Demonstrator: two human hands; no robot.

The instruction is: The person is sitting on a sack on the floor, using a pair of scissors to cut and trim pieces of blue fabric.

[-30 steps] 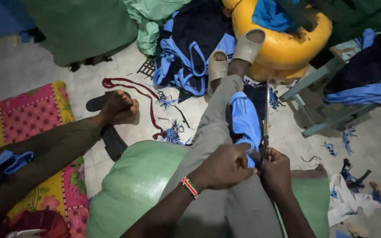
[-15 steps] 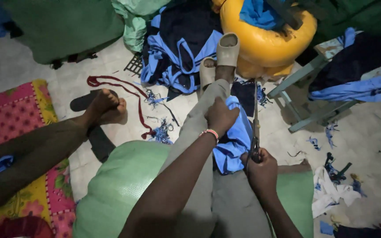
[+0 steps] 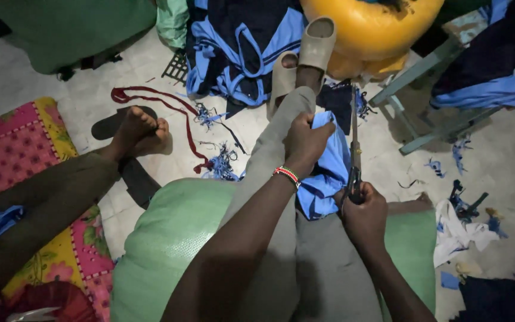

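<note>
- My left hand (image 3: 306, 140) is closed on a fold of blue fabric (image 3: 327, 173), pinching it up over my grey-trousered legs (image 3: 281, 197), which stretch forward from the green sack (image 3: 168, 238) I sit on.
- My right hand (image 3: 362, 209) is closed round the handles of a pair of scissors (image 3: 353, 143); the fingers are through the loops, and I cannot tell how far apart the blades stand.
- The scissors lie just right of the cloth, touching its edge, long axis running straight away from me, tips pointing toward my sandals (image 3: 302, 59) and the yellow tub (image 3: 377, 30) beyond.
- The fabric sits between both hands, draped down my right thigh; its long axis follows my leg. The left hand is farther forward, level with the blades; the right is nearer my body.
- Blue offcuts (image 3: 222, 164) litter the tiled floor (image 3: 508, 155); another person's bare foot (image 3: 141, 128) rests beside a patterned pink mat (image 3: 19, 143).
</note>
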